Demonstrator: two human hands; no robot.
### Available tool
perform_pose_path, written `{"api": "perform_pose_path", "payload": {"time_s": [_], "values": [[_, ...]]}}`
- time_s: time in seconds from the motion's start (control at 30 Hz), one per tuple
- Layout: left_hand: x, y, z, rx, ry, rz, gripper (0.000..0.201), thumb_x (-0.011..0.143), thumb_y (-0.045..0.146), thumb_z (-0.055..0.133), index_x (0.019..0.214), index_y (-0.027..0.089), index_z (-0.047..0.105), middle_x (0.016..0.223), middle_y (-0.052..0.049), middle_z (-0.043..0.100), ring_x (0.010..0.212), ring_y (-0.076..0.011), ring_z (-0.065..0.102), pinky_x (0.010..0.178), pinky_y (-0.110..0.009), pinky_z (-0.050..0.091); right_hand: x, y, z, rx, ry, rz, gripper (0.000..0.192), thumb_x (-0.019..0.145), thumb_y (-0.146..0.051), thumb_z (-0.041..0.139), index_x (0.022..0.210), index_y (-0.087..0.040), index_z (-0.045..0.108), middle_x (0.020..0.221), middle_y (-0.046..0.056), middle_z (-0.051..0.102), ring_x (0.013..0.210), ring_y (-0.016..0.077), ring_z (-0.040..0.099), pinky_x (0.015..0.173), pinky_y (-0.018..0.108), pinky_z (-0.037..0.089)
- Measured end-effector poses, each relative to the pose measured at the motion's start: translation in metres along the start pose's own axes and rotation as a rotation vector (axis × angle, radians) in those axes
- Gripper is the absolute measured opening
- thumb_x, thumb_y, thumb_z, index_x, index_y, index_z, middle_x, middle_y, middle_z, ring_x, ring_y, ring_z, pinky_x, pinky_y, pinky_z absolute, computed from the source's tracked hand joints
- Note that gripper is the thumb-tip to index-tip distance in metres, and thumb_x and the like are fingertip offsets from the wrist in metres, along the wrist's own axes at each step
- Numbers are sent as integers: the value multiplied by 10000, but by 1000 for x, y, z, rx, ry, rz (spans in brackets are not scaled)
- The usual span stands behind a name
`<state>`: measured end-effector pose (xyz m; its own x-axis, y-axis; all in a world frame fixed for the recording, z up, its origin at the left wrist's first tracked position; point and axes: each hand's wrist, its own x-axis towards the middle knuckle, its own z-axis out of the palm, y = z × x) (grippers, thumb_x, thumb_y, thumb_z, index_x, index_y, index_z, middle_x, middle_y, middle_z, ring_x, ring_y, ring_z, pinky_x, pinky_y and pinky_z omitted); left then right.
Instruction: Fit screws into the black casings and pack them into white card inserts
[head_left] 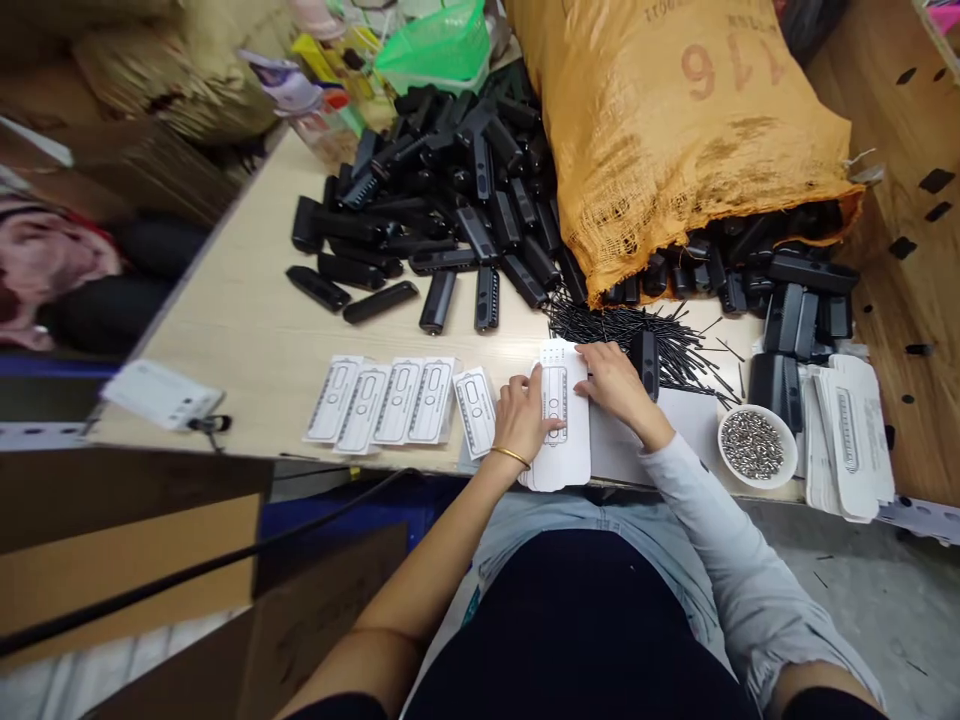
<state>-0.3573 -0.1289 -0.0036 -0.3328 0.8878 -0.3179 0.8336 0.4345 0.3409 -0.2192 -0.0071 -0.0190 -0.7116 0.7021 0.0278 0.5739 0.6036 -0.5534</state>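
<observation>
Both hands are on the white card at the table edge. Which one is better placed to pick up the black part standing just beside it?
Probably the right hand. It lies at the white card's right edge, next to the black part. The left hand rests flat on the card's left side, so it would have to cross over the right.

We see: L wrist w/ thin gold bangle (511,457); R arm in pale grey long sleeve (720,530); dark apron (577,630) over light blue jeans (525,520).

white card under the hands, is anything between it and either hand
Nothing visible. The left hand lies flat on the white card, and the right hand touches its upper right edge, beside a black piece.
</observation>
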Motion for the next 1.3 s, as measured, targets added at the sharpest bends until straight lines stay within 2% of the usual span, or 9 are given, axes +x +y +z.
{"api": "perform_pose_path", "payload": {"time_s": [0.2,0.3,0.4,0.53,0.73,0.93,1.03,1.17,1.3], "values": [[8,-3,4,-5,-19,25,885,713,292,771,1464,120,336,1259,-201,405,1134,-340,422,968,-438,377,22,10,2,-86,-20,71,322,674,-188,785,898,-152,557,943,70,565,892,223,457,785,358,364],[4,4,1,-40,-6,78,828,735,302,751,1438,84,370,1274,-206,403,1155,-342,406,994,-444,362,15,15,-8,112,24,128,169,773,-166,672,788,-154,504,825,26,573,796,171,471,731,300,346],[2,17,-1,-211,25,135,1049,688,480,765,1479,27,244,1328,-242,369,1228,-374,358,1051,-481,312,6,8,-21,341,101,212,163,805,-236,642,774,-157,503,690,-15,556,634,121,463,626,256,333],[1,36,-7,-513,91,143,1098,676,490,753,1487,9,192,1361,-264,371,1279,-380,351,1080,-489,287,-8,-12,-42,545,281,114,247,840,-384,622,781,-160,534,682,-15,548,602,104,463,587,243,354],[-5,45,-25,-1193,-461,263,610,765,417,695,1288,158,520,1221,-147,538,1071,-260,548,902,-361,457,-22,-16,-70,522,333,-248,269,956,-392,481,852,-167,586,886,34,604,857,148,523,795,309,400],[-7,52,-19,-1326,-601,144,420,675,358,792,976,103,648,895,-85,618,797,-158,581,715,-244,462,-34,-4,-87,272,216,-455,391,973,-366,457,658,-162,567,781,22,587,816,163,444,804,363,323],[-7,63,-18,-1399,-572,120,530,693,362,785,1111,110,576,868,-80,619,684,-151,587,620,-250,468,-44,2,-76,553,439,-302,288,964,-297,481,727,-165,577,961,20,634,939,163,517,860,357,378],[-6,75,-13,-1451,-472,282,892,803,355,703,1487,269,137,1114,-103,596,783,-177,633,689,-303,518,-62,2,-44,908,599,65,166,893,-323,605,996,-193,620,1002,41,630,917,153,583,823,311,465],[-3,80,0,-1328,-394,367,739,849,387,655,1426,204,232,1022,-74,576,767,-127,579,680,-237,489,-75,-1,-23,869,625,203,221,864,-359,634,1008,-192,644,1090,69,608,1027,179,563,910,341,457]]}}
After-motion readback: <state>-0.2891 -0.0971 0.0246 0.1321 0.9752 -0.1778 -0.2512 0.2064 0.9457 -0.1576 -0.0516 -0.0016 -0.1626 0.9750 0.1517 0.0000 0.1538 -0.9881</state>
